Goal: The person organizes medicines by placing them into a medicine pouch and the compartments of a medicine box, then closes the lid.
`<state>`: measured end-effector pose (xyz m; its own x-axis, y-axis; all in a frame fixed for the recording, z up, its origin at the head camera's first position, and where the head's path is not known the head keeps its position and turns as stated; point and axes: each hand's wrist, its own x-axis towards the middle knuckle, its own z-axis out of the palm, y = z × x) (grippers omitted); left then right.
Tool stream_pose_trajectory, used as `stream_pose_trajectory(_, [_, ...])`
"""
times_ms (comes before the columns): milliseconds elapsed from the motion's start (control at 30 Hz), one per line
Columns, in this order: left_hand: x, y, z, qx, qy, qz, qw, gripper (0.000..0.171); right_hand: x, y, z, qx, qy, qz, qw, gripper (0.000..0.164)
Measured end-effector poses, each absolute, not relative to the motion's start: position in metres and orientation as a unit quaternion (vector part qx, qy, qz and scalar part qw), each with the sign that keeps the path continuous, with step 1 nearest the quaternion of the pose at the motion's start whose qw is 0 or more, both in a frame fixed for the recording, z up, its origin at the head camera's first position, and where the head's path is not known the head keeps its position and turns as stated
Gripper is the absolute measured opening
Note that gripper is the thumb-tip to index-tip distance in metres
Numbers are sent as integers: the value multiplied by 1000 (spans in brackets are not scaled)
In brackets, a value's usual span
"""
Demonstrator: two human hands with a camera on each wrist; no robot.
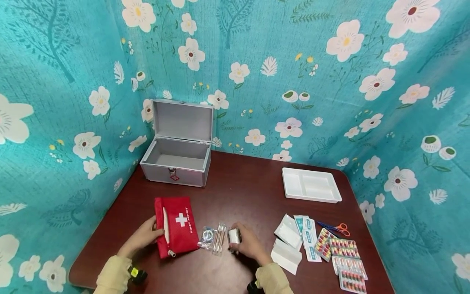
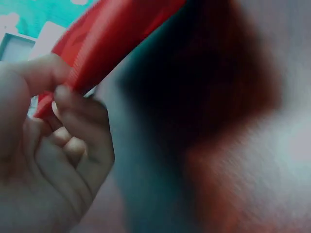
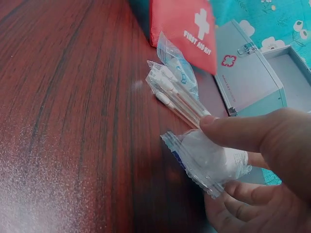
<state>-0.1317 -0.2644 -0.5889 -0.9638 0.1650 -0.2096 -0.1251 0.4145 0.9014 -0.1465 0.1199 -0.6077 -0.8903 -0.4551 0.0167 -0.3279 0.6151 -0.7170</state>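
Observation:
My left hand (image 1: 147,232) pinches the left edge of a red first aid pouch (image 1: 180,224), whose zipped slit gapes along that side; the left wrist view shows thumb and fingers (image 2: 80,116) closed on the red fabric. In my right hand (image 1: 247,241) is a white roll in clear wrapping (image 3: 209,155), probably a bandage, gripped between thumb and fingers. Left of that roll lie a clear packet of cotton swabs (image 1: 219,239) and a small plastic-wrapped item with a round white ring (image 1: 207,237), close beside the pouch.
A silver case (image 1: 176,173) stands with its lid up at the back left. Back right is a white divided tray (image 1: 312,185). White packets (image 1: 288,232), blue-and-white strips (image 1: 310,241), orange-handled scissors (image 1: 341,229) and several capsule blister packs (image 1: 345,249) lie on the right.

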Motion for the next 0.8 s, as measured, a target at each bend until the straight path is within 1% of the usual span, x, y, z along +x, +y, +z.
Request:
stream_pose_trajectory(33, [-132, -264, -583, 25, 817, 559, 139, 46, -147, 121, -608, -221, 889, -393, 86, 47])
stream_pose_trajectory(100, [-135, -261, -569, 37, 809, 571, 137, 46, -149, 122, -609, -222, 877, -416, 91, 44])
stream_pose_trajectory(300, [-142, -248, -533, 45, 862, 498, 78, 20, -149, 125, -611, -205, 854, -469, 93, 35])
stream_pose_trajectory(367, [-144, -244, -527, 44, 883, 464, 61, 14, -148, 125, -611, -187, 847, -486, 102, 35])
stream_pose_trajectory(433, [-146, -239, -523, 43, 900, 433, 42, 13, -147, 124, -610, -163, 839, -507, 111, 35])
stream_pose_trajectory(533, [-148, -232, -523, 44, 915, 400, 22, 14, -148, 122, -608, -130, 829, -533, 107, 40])
stream_pose_trajectory(633, [-148, -225, -523, 41, 918, 394, 17, 16, -152, 117, -606, -103, 815, -561, 105, 54])
stream_pose_trajectory(733, [-147, -220, -524, 34, 919, 392, 16, 17, -156, 110, -601, -75, 786, -603, 118, 66])
stream_pose_trajectory(800, [-147, -217, -524, 24, 921, 389, 15, 17, -157, 104, -596, -61, 769, -623, 127, 68])
